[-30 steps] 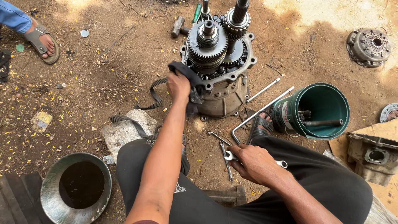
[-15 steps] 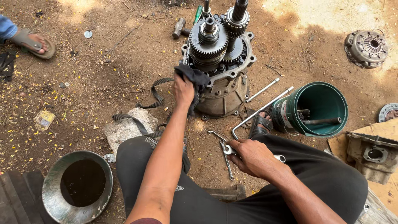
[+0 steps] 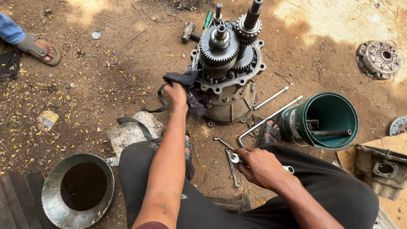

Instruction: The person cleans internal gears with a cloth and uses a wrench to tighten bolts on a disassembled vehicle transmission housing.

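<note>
Centrally, gearbox (image 3: 229,72), left hand (image 3: 176,95) gripping dark rag (image 3: 190,91) against it; right hand (image 3: 258,167) clasping spanner (image 3: 235,158) (yellow packet (image 3: 48,119) far left).

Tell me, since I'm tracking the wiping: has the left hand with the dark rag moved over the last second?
Yes. The left hand with the dark rag has slid slightly leftward along the gearbox housing, away from the green bucket.

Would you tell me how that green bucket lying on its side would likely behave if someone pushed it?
The green bucket lies on its side on bare dirt, so it would probably roll. It holds only a metal rod, so it likely feels light and shifts easily.
</note>
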